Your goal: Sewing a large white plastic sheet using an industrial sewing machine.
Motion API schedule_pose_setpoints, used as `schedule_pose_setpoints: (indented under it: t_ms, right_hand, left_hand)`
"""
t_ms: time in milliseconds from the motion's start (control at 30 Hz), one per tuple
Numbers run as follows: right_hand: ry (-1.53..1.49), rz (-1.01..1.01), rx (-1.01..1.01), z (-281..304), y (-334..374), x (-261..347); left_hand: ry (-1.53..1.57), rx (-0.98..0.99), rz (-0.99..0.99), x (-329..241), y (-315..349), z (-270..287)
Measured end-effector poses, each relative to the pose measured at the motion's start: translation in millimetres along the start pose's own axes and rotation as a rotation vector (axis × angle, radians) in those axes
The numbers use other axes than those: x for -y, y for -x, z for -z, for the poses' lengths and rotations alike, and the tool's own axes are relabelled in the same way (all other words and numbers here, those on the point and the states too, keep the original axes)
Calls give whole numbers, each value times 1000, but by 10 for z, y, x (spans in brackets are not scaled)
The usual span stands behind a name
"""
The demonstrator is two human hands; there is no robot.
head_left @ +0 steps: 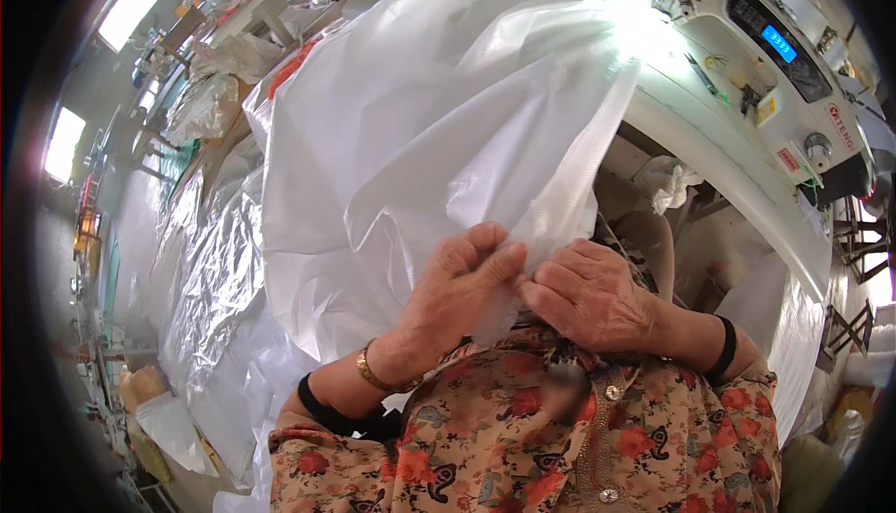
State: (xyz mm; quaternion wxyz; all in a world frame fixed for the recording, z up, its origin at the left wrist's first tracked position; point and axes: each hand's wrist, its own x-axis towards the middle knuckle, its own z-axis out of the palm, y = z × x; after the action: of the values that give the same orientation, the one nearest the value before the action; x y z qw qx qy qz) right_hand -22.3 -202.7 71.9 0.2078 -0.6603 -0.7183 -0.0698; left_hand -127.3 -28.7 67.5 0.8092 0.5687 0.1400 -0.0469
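While both hands work close to the chest, the left hand (462, 289) and right hand (588, 294) meet, fingers pinched on the near edge of the white woven sheet (429, 121), apparently to keep that edge aligned. Its bulk drapes far and left, off the sewing machine (775, 56) table (709, 149) at right.
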Motion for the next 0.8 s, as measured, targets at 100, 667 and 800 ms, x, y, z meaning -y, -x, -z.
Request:
schedule_pose_setpoints:
  t_ms: [100,667,800]
  right_hand:
    - [-145,1,-235,-118,118,-201]
    - [-392,98,-49,-1391,-1279,-2199]
    - [-221,114,-198,-1628,-566,-1731]
  left_hand:
    - [-351,-164,-122,-119,-14,87]
    - [-1637,511,-838,-1447,-158,-287]
    - [-1578,402,-665,-542,-231,249]
